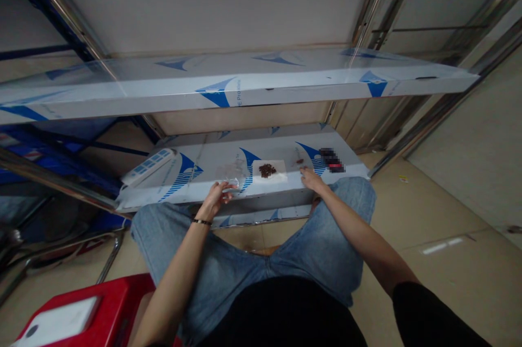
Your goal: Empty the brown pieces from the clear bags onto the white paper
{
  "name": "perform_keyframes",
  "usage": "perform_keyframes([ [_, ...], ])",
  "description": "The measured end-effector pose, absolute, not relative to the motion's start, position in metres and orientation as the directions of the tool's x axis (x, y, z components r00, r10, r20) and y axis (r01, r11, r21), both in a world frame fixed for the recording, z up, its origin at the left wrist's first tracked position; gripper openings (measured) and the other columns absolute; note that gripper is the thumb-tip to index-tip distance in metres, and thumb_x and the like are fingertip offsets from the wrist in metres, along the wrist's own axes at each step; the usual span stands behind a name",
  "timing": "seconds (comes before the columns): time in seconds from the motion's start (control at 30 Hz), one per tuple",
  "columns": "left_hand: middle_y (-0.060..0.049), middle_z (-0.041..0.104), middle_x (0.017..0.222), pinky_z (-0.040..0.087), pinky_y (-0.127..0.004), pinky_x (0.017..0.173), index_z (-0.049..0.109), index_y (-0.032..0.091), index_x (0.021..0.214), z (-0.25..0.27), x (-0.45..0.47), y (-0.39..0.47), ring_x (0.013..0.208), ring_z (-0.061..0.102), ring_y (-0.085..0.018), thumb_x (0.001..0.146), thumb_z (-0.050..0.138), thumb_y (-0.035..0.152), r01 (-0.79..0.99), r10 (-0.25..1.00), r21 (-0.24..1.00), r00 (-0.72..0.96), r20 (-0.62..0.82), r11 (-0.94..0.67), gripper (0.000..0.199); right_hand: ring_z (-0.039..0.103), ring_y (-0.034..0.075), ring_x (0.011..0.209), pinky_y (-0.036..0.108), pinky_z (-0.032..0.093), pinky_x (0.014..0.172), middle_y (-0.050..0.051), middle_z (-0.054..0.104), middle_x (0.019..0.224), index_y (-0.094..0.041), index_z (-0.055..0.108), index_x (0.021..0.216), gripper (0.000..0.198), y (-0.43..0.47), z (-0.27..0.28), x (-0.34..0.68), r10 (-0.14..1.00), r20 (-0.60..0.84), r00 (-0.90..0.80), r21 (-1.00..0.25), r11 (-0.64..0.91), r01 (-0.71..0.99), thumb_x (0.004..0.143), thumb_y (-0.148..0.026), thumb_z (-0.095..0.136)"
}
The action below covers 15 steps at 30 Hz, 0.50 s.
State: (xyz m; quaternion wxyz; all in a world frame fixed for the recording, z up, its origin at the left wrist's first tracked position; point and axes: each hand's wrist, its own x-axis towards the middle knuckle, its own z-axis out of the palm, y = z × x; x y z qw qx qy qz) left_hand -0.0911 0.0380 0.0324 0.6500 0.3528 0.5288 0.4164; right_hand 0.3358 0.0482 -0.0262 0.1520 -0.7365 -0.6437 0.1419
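At the front edge of the low shelf, my left hand (218,197) has its fingers closed on a clear plastic bag (233,174), whose outline is hard to see. To the right of it lies a white card (280,174) bearing a pile of small brown beads or seeds (267,171); their kind is too small to tell. My right hand (312,179) rests at the shelf's front with its fingertips together, just below a smaller cluster of brown bits (300,161). Whatever those fingertips may hold is too small to make out.
A white power strip (149,166) lies on the shelf's left end. Right of my right hand is a dark, pixelated object (332,160). An upper shelf (261,88) in blue-marked film crosses above. A red stool (118,303) carries a white phone (61,322).
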Motion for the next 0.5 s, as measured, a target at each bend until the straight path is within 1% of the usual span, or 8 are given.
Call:
perform_keyframes([
  [0.03,-0.011,0.074,0.097,0.036,-0.019,0.039,0.046,0.019,0.113,0.034,-0.092,0.036,0.046,0.06,-0.011,0.089,0.063,0.027,-0.191,0.913,0.894,0.055,-0.403,0.406,0.03,0.062,0.03,0.126,0.037,0.044,0.108,0.019,0.064,0.138,-0.015,0.067,0.133,0.049,0.05,-0.024,0.339,0.992,-0.006,0.129,-0.432,-0.119,0.894,0.085,-0.011,0.061],
  [0.1,-0.008,0.074,0.096,0.039,-0.019,0.042,0.042,0.019,0.127,0.036,-0.095,0.033,0.048,0.061,-0.011,0.088,0.063,0.023,-0.244,0.912,0.891,-0.05,-0.407,0.384,0.044,0.067,0.028,0.12,0.034,0.047,0.105,0.016,0.071,0.129,-0.016,0.071,0.128,0.043,0.054,-0.017,0.349,0.987,0.0,0.163,-0.501,-0.141,0.854,0.085,-0.014,0.063],
  [0.17,-0.004,0.072,0.095,0.042,-0.018,0.045,0.033,0.022,0.139,0.039,-0.099,0.035,0.052,0.062,-0.011,0.086,0.063,0.017,-0.28,0.909,0.906,-0.181,-0.375,0.318,0.061,0.071,0.028,0.113,0.033,0.051,0.1,0.014,0.075,0.12,-0.016,0.075,0.117,0.034,0.059,-0.007,0.365,0.963,0.041,0.266,-0.6,-0.189,0.777,0.084,-0.023,0.067],
  [0.23,-0.001,0.069,0.093,0.044,-0.018,0.047,0.03,0.026,0.142,0.043,-0.106,0.039,0.053,0.063,-0.009,0.084,0.062,0.013,-0.299,0.897,0.926,-0.305,-0.321,0.23,0.067,0.074,0.027,0.105,0.033,0.054,0.095,0.013,0.078,0.112,-0.015,0.077,0.107,0.029,0.063,0.001,0.381,0.915,0.099,0.39,-0.702,-0.214,0.679,0.083,-0.029,0.069],
  [0.3,0.001,0.068,0.092,0.045,-0.017,0.049,0.035,0.027,0.138,0.046,-0.114,0.045,0.055,0.062,-0.008,0.083,0.06,0.011,-0.314,0.878,0.936,-0.39,-0.279,0.158,0.063,0.075,0.026,0.099,0.032,0.056,0.09,0.013,0.079,0.106,-0.014,0.077,0.099,0.025,0.064,0.005,0.39,0.873,0.135,0.469,-0.789,-0.192,0.584,0.08,-0.029,0.07],
  [0.37,0.001,0.067,0.091,0.046,-0.017,0.05,0.039,0.026,0.132,0.048,-0.122,0.05,0.056,0.063,-0.008,0.082,0.058,0.01,-0.338,0.868,0.932,-0.415,-0.273,0.131,0.056,0.076,0.023,0.09,0.029,0.058,0.082,0.012,0.079,0.099,-0.014,0.076,0.091,0.02,0.065,0.007,0.389,0.862,0.119,0.492,-0.852,-0.166,0.497,0.075,-0.026,0.074],
  [0.43,0.0,0.068,0.091,0.047,-0.017,0.051,0.042,0.024,0.127,0.046,-0.124,0.051,0.058,0.064,-0.009,0.081,0.057,0.011,-0.35,0.87,0.927,-0.404,-0.281,0.137,0.05,0.074,0.02,0.073,0.025,0.058,0.066,0.011,0.079,0.088,-0.014,0.073,0.086,0.017,0.064,0.009,0.379,0.87,0.076,0.487,-0.886,-0.166,0.434,0.072,-0.023,0.076],
  [0.5,-0.001,0.068,0.09,0.046,-0.017,0.051,0.047,0.022,0.122,0.042,-0.119,0.049,0.058,0.063,-0.009,0.08,0.058,0.012,-0.327,0.884,0.934,-0.381,-0.271,0.145,0.045,0.069,0.016,0.059,0.021,0.052,0.051,0.009,0.077,0.079,-0.013,0.071,0.086,0.017,0.063,0.01,0.365,0.877,0.013,0.481,-0.915,-0.183,0.358,0.072,-0.021,0.076],
])
